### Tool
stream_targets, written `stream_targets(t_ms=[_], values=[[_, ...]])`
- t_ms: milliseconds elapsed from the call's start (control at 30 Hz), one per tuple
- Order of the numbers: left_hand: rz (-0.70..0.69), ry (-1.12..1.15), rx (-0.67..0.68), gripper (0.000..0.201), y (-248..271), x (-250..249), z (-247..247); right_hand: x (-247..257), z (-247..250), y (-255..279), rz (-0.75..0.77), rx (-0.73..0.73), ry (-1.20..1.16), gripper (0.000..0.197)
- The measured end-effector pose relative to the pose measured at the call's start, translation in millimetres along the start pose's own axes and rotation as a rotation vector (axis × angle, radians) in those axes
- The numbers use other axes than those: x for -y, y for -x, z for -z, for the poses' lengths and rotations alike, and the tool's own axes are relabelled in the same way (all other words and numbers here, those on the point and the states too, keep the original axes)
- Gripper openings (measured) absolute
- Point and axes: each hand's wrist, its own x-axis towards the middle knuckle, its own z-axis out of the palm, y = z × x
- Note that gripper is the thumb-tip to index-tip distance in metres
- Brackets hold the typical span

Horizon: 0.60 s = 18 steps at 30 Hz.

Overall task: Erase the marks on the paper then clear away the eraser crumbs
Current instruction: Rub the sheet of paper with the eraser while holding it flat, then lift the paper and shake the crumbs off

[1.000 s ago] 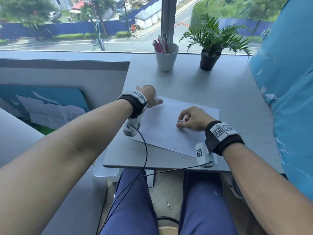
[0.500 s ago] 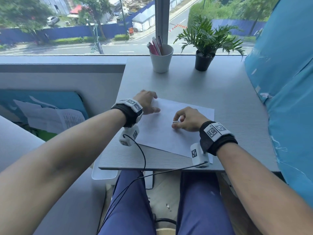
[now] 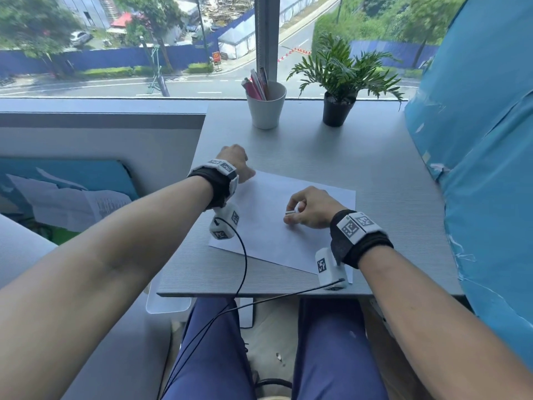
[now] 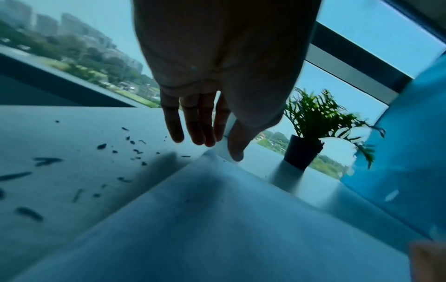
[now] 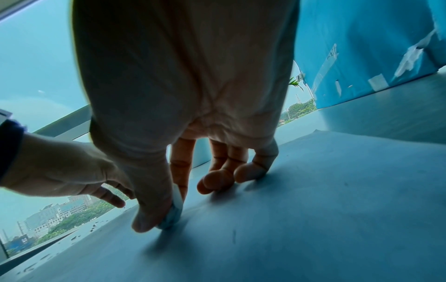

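Note:
A white sheet of paper (image 3: 268, 226) lies on the grey table (image 3: 375, 174). My right hand (image 3: 300, 210) rests on the middle of the sheet. Its thumb and forefinger pinch a small white eraser (image 5: 173, 214), whose end presses on the paper (image 5: 313, 219). My left hand (image 3: 237, 162) is at the sheet's far left corner with straight fingers (image 4: 193, 131) over the table and holds nothing. Its thumb reaches down at the paper's corner (image 4: 212, 152). Dark eraser crumbs (image 4: 115, 150) lie scattered on the table left of the sheet.
A white cup of pens (image 3: 266, 108) and a small potted plant (image 3: 339, 82) stand at the table's far edge by the window. A blue-covered panel (image 3: 484, 140) borders the table on the right. The table's left edge drops off beside my left hand.
The head view has shifted a little. Both hands stay at about the same places on the paper, and the right hand keeps hold of the eraser.

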Motion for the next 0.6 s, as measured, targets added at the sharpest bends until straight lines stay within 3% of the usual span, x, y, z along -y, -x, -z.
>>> stream_targets(t_ms=[100,300,467,600], values=[[0.071,0.031,0.014,0.036,-4,1,4,0,0,0,-0.006,0.000,-0.006,0.012],[0.045,0.088,-0.020,0.012,-3,4,5,1,2,1,0.002,0.005,0.001,0.014],[-0.016,0.277,-0.104,0.030,1,2,7,1,1,0,-0.003,-0.006,-0.004,0.015],[-0.010,0.492,0.072,0.052,18,11,2,0,1,1,0.003,-0.019,-0.023,0.014]])
